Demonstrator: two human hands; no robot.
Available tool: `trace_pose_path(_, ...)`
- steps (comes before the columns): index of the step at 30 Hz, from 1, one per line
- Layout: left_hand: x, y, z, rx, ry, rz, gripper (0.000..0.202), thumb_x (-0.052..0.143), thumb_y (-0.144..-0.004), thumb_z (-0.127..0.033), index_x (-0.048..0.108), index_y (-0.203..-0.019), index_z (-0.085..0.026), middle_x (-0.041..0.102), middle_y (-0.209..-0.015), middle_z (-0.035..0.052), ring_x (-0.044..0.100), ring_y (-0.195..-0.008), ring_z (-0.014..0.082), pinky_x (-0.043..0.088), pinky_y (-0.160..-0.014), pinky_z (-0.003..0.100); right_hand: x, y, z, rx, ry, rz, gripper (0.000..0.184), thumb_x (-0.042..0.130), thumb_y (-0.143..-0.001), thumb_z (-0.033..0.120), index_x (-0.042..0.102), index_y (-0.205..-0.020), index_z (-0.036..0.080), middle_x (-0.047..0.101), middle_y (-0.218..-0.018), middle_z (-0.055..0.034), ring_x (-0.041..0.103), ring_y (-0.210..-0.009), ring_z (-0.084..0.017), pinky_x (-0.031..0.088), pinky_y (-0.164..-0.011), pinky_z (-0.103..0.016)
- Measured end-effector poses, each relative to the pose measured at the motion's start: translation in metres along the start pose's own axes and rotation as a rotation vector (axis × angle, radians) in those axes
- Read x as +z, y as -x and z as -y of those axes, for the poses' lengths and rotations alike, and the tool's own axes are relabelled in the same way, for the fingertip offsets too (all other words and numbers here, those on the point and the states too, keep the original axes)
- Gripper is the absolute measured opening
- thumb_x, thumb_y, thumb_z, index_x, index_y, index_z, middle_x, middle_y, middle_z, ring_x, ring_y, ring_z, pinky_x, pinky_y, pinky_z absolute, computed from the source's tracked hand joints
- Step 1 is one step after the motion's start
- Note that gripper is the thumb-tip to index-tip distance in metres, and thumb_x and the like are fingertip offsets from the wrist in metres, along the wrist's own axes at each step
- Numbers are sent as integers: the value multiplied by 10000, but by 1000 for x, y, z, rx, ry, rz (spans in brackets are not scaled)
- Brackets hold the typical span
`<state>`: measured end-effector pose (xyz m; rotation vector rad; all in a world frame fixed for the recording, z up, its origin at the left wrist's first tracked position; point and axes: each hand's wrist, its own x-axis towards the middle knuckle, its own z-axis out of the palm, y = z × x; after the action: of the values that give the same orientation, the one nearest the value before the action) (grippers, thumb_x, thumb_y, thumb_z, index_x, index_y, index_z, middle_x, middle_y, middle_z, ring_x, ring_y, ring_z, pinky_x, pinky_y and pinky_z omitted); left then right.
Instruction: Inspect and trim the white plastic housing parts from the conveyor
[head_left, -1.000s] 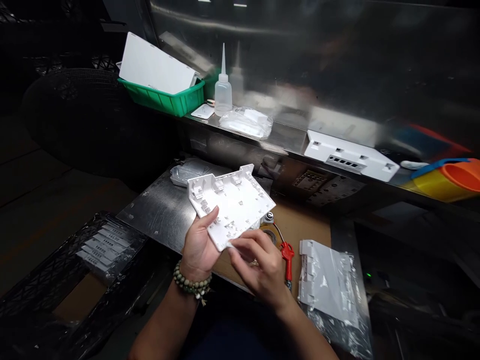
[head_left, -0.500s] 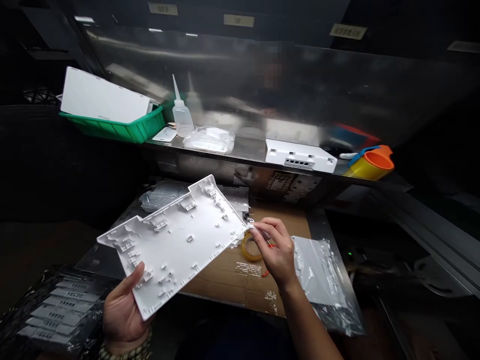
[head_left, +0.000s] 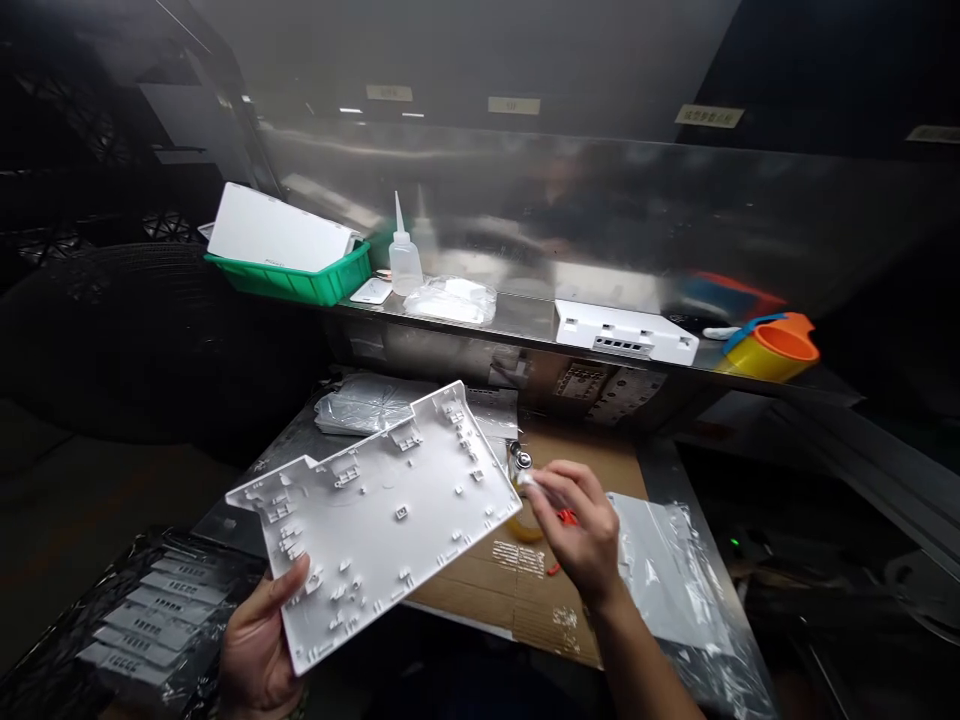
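Observation:
My left hand (head_left: 262, 635) grips a white plastic housing cover (head_left: 390, 540) by its lower left corner, thumb on the inner face. The cover is tilted, with its clips, ribs and small posts facing me. Beside the cover's right corner, my right hand (head_left: 581, 525) pinches a small white piece (head_left: 526, 480), too small to identify. Under and behind that hand, a roll of yellowish tape (head_left: 525, 528) lies on the cardboard (head_left: 480, 590), partly hidden. A red-handled tool (head_left: 568, 517) shows behind the fingers, mostly covered.
Bagged white panels (head_left: 660, 570) lie at right, and a bagged stack of slotted parts (head_left: 154, 615) at lower left. The shelf holds a green bin (head_left: 292, 282), a squeeze bottle (head_left: 406, 265), a white housing (head_left: 630, 332) and a yellow-orange tape dispenser (head_left: 772, 348).
The whole view has shifted, so the scene sits lower and further right. My right fingers have drawn slightly away from the cover's right corner. Both hands keep their holds.

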<state>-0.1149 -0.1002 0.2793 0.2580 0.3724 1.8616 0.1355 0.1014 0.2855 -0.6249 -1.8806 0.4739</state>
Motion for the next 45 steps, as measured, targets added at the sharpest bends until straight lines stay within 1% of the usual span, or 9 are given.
trace_pose_path(5, -52, 25, -17, -154, -132, -177, 731, 380, -966, -185, 123, -1537, -562, 609, -1390, -143, 459, -1389, 269, 321, -1228, 499, 6, -28, 8, 90, -51, -157, 153, 719, -912, 146, 759, -1031, 234, 660, -1021, -47, 656, -926, -176, 574, -772, -324)
trace_pose_path(8, -61, 32, -14, -102, -177, -279, 793, 446, -936, -209, 68, -1528, -578, 593, -1381, -182, 449, -1386, 284, 373, -1209, 498, 10, -45, 26, 33, -110, -166, 154, 701, -929, 153, 757, -1043, 239, 663, -1018, -47, 661, -940, -180, 574, -808, -342)
trace_pose_path(14, -35, 31, 1, -157, -266, -454, 972, 579, -848, -118, 104, -1553, -590, 614, -1390, -139, 469, -1370, 334, 416, -1183, 527, 19, -52, 33, 8, -45, -113, 138, 673, -957, 190, 765, -1050, 235, 671, -1007, -56, 663, -946, -188, 578, -827, -357)
trace_pose_path(22, 1, 13, 27, -127, -297, -483, 1074, 700, -818, -23, 121, -1633, -415, 678, -1391, 95, 602, -1286, 392, 448, -1141, 602, 18, -37, -20, 162, 3, -81, 113, 688, -948, 278, 781, -979, 222, 680, -971, -49, 663, -913, -188, 545, -827, -347)
trace_pose_path(26, 22, -5, 49, -135, -366, -436, 1043, 750, -844, -94, 161, -1610, -487, 634, -1465, 61, 594, -1334, 326, 438, -1169, 517, 26, -25, -25, 218, -16, -124, 140, 700, -937, 330, 773, -964, 214, 675, -970, -59, 656, -925, -204, 553, -814, -356)
trace_pose_path(31, 32, -29, 84, 18, -655, -352, 734, 780, -858, -212, 473, -1503, -376, 526, -1565, 67, 474, -1449, 314, 303, -1252, 453, 48, -4, 19, 125, -183, 44, 115, 678, -948, 226, 734, -1048, 242, 660, -1027, -67, 664, -960, -209, 580, -825, -369)
trace_pose_path(34, 31, -35, 100, 65, -820, -281, 616, 735, -903, -254, 512, -1468, -356, 477, -1598, 56, 397, -1499, 301, 210, -1281, 441, 57, 3, 28, 36, -206, 63, 197, 668, -940, 160, 717, -1110, 245, 647, -1034, -68, 657, -966, -205, 580, -837, -373)
trace_pose_path(41, 34, -42, 121, 87, -929, -259, 568, 673, -939, -253, 516, -1473, -365, 431, -1626, 37, 337, -1528, 293, 173, -1286, 434, 47, 1, 10, 88, -208, 33, 190, 671, -936, 160, 725, -1096, 248, 642, -1035, -68, 655, -963, -207, 572, -824, -364)
trace_pose_path(45, 32, -46, 122, 26, -847, -309, 615, 727, -896, -241, 521, -1465, -350, 472, -1600, 56, 419, -1482, 311, 238, -1269, 456, 54, 10, -37, 164, -89, 69, 168, 634, -965, 253, 726, -1102, 226, 658, -1077, -89, 641, -1014, -221, 550, -870, -381)
